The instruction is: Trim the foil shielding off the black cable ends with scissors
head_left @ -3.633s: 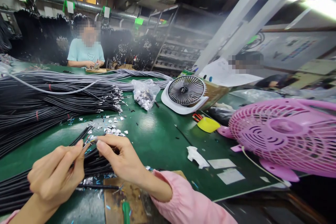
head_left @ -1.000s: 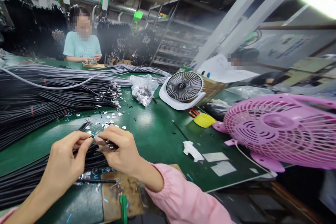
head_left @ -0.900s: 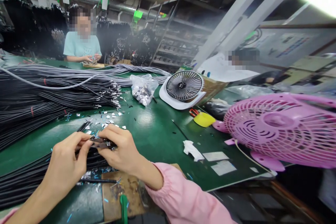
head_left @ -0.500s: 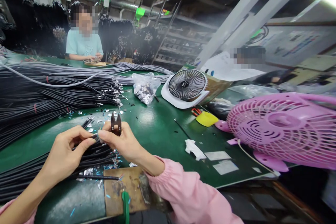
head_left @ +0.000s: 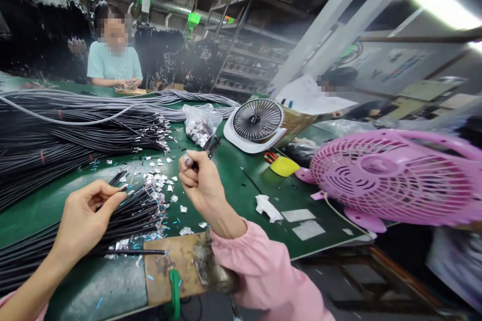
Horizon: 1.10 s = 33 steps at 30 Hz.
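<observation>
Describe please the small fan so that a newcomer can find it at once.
At the right side of the green table is a big pink fan. The small fan stands to its left, beyond the yellow object. Unlike the pink one, it has a dark round grille in a white frame.

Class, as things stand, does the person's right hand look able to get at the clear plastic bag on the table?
Probably yes: the right hand is near the plastic bag, and nothing else seems to stand between them, though the snips it holds could hamper a grip.
</observation>
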Tool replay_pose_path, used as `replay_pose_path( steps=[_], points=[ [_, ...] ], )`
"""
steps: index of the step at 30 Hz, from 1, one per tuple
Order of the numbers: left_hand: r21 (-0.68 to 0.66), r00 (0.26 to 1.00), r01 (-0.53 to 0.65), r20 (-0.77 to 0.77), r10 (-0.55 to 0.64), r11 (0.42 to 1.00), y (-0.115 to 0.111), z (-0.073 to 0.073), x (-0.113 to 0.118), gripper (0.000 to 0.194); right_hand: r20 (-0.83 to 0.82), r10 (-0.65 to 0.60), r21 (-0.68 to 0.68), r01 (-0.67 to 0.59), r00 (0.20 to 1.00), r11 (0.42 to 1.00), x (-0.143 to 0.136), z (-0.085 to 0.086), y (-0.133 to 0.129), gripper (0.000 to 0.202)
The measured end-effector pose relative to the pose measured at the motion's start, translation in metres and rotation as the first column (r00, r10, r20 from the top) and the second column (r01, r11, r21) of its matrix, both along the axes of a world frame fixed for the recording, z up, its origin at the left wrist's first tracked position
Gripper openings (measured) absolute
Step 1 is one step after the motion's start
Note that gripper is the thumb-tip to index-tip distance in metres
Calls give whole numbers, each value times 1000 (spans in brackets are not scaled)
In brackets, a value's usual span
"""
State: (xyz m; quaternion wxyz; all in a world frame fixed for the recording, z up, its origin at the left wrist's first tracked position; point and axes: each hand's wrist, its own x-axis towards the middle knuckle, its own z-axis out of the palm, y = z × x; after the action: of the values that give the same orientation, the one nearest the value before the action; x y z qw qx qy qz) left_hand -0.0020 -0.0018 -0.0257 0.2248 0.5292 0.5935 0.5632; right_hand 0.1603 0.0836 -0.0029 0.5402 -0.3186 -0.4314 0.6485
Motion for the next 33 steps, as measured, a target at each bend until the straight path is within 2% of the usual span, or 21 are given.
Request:
replay_pose_path(
  steps=[1,2,3,5,8,11,13,15,22,30,33],
  points=[
    [6,1000,-7,-10,7,1000,0,-1,0,37,48,-53,37,51,997,998,1,-1,1,38],
    [15,1000,-19,-23,19,1000,-1,-1,1,34,160,-34,91,20,987,996,0,-3,1,39],
    [29,999,-35,-37,36,999,-1,-2,1,32,286,23,156,-70,958,985,-1,-5,-1,41],
    [72,995,-63,-77,69,995,-2,-3,0,27,398,-60,334,-84,915,939,-4,-8,-6,38],
    [188,972,-79,-205,117,979,-3,-5,-1,17,395,-186,547,-67,900,835,-7,-12,-15,12],
    [338,906,-91,-362,218,937,-5,-5,-1,9,381,-242,647,-70,892,759,-4,-14,-19,7],
    [395,879,-70,-410,244,916,-5,-4,0,8,371,-265,698,-79,890,712,-1,-15,-18,8],
    [403,881,-21,-425,207,915,-5,-3,1,10,354,-270,745,-96,896,660,0,-17,-17,9],
    [318,898,96,-437,56,943,-5,-1,-1,17,357,-227,833,-199,906,516,2,-23,-14,10],
    [186,909,151,-412,-63,971,-5,7,0,23,392,-284,865,-245,875,438,2,-22,-20,13],
    [139,915,202,-379,-136,970,-5,10,-1,27,423,-302,857,-268,854,440,-1,-21,-21,13]
  ],
)
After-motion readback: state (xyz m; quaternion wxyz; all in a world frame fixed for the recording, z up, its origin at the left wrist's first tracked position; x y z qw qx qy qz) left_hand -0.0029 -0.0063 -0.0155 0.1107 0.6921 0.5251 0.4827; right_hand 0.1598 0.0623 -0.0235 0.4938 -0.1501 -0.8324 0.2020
